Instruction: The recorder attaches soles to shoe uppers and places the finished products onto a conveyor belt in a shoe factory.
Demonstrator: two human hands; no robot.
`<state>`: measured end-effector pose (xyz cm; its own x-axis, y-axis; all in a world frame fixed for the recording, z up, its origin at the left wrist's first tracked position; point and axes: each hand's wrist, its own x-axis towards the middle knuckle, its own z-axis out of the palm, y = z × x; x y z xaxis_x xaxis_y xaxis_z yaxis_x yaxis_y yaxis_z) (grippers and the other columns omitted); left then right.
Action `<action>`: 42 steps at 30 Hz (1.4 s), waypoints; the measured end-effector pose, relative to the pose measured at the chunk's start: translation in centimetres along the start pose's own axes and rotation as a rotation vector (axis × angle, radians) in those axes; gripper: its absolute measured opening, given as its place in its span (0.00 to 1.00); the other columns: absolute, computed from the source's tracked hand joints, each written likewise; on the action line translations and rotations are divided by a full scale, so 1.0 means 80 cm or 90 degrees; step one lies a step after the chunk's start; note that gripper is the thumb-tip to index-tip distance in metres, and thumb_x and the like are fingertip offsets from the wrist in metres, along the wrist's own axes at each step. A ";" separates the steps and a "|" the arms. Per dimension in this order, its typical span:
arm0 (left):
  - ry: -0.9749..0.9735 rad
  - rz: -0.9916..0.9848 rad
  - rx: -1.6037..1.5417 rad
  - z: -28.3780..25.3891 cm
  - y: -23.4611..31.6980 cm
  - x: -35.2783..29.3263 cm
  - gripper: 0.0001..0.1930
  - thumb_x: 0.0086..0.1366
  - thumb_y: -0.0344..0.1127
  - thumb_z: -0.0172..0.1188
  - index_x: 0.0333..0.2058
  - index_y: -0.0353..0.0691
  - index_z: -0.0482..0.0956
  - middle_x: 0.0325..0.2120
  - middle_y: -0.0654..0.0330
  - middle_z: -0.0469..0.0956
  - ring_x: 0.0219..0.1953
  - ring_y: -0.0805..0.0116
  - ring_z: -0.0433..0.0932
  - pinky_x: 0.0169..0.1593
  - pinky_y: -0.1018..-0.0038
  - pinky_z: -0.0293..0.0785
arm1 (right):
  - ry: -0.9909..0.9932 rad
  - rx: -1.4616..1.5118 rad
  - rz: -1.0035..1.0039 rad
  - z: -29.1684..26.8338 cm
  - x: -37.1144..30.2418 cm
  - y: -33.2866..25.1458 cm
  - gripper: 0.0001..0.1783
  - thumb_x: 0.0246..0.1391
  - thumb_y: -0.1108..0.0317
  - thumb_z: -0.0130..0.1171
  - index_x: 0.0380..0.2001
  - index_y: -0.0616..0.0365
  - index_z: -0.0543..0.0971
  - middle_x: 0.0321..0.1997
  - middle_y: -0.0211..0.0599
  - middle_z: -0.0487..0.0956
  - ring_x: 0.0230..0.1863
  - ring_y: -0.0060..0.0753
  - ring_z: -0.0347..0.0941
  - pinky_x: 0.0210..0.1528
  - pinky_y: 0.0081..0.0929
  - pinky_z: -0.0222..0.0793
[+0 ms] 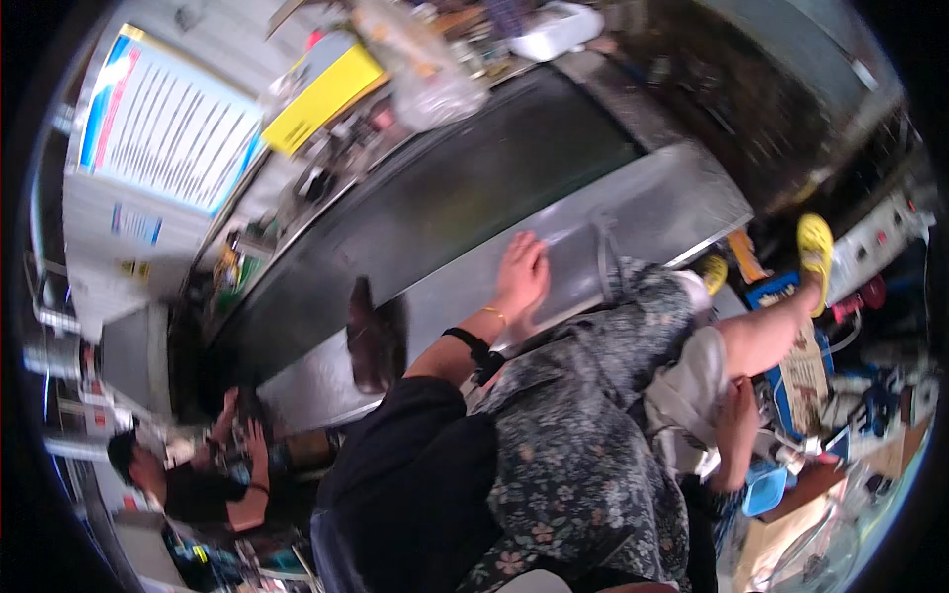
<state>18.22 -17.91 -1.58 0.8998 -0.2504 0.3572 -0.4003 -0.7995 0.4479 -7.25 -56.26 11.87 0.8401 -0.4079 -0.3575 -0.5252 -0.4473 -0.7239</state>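
My left hand [522,272] lies on the metal ledge [682,188] with its fingers stretched out, holding nothing. A dark band and a thin yellow bracelet circle that wrist. To its left a glossy dark brown piece [371,341], narrow at the top and wider below, rests at the ledge; its kind is unclear. Down at the right, my right hand [736,420] touches the hem of my pale shorts [687,405] by the bare knee. Its fingers are partly hidden and blurred. A dark floral apron [583,455] covers my lap.
Beyond the ledge runs a dark belt [474,178]. A yellow box [324,97], a plastic bag [425,69] and a white tray [557,32] sit along its far side. Another person [203,484] works at the lower left. A blue container [764,489] stands at my right.
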 end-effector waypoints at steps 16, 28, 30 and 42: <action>-0.189 -0.511 0.401 -0.302 -0.179 -0.082 0.29 0.55 0.34 0.65 0.54 0.36 0.65 0.45 0.48 0.76 0.46 0.50 0.79 0.47 0.62 0.79 | 0.314 -0.157 -0.314 0.010 0.125 -0.048 0.12 0.59 0.75 0.57 0.46 0.63 0.80 0.45 0.42 0.81 0.44 0.33 0.77 0.45 0.27 0.73; -0.043 0.495 -0.041 -0.316 0.151 -0.008 0.21 0.47 0.27 0.66 0.43 0.46 0.81 0.39 0.60 0.80 0.45 0.58 0.79 0.51 0.67 0.76 | -0.286 0.154 -0.249 0.101 0.149 -0.215 0.33 0.62 0.44 0.55 0.58 0.60 0.74 0.44 0.43 0.81 0.40 0.33 0.78 0.41 0.29 0.75; -0.099 0.748 -0.127 -0.302 0.203 0.002 0.18 0.50 0.30 0.67 0.43 0.48 0.81 0.41 0.62 0.80 0.48 0.61 0.79 0.54 0.67 0.75 | -0.300 0.391 -0.191 0.076 0.151 -0.224 0.38 0.61 0.39 0.53 0.59 0.62 0.72 0.46 0.39 0.79 0.41 0.31 0.75 0.40 0.28 0.74; -0.611 -0.023 -0.884 -0.016 0.316 0.068 0.33 0.71 0.53 0.50 0.63 0.32 0.63 0.58 0.53 0.71 0.62 0.58 0.67 0.67 0.65 0.56 | 0.125 -0.003 -0.477 0.018 0.027 -0.118 0.19 0.57 0.62 0.60 0.49 0.59 0.77 0.48 0.50 0.79 0.46 0.52 0.78 0.48 0.38 0.75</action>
<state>12.75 -38.75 12.71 0.4747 -0.8797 -0.0265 0.2533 0.1077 0.9614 -0.26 -51.80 17.11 0.9322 -0.1295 0.3380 0.1724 -0.6624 -0.7291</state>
